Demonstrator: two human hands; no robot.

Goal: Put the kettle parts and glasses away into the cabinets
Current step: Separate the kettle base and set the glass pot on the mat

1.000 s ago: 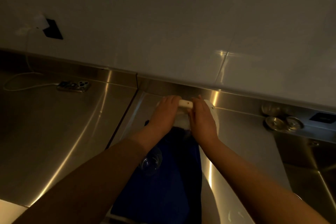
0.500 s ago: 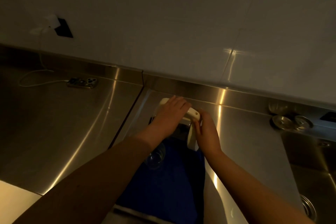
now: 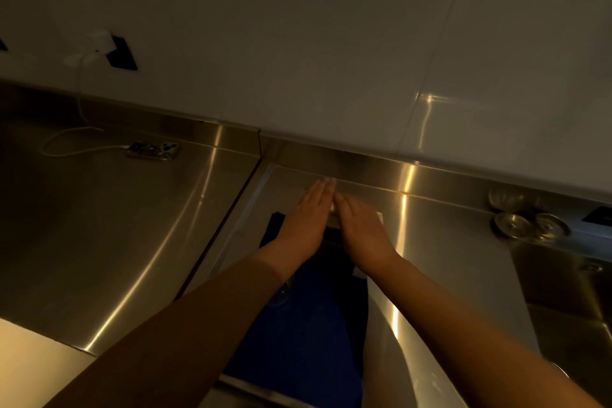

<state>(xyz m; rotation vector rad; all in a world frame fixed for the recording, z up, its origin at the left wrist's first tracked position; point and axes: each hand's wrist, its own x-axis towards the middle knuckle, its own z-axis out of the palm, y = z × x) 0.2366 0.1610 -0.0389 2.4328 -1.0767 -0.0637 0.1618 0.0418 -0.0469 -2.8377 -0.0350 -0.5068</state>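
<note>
Both hands have flattened out since half a second ago, fingers straight over the pale kettle part where before they curled on it

The left hand (image 3: pixel 306 220) and right hand (image 3: pixel 359 230) lie side by side, grip fully relaxed, holding nothing; the kettle part (image 3: pixel 332 214) sits mostly hidden beneath them at the far end of the blue towel (image 3: pixel 298 334) on the steel bench (image 3: pixel 116 225). It looks like light, stiff, smooth plastic; take it by its sides. A glass (image 3: pixel 281 291) under the left wrist is fragile
</note>
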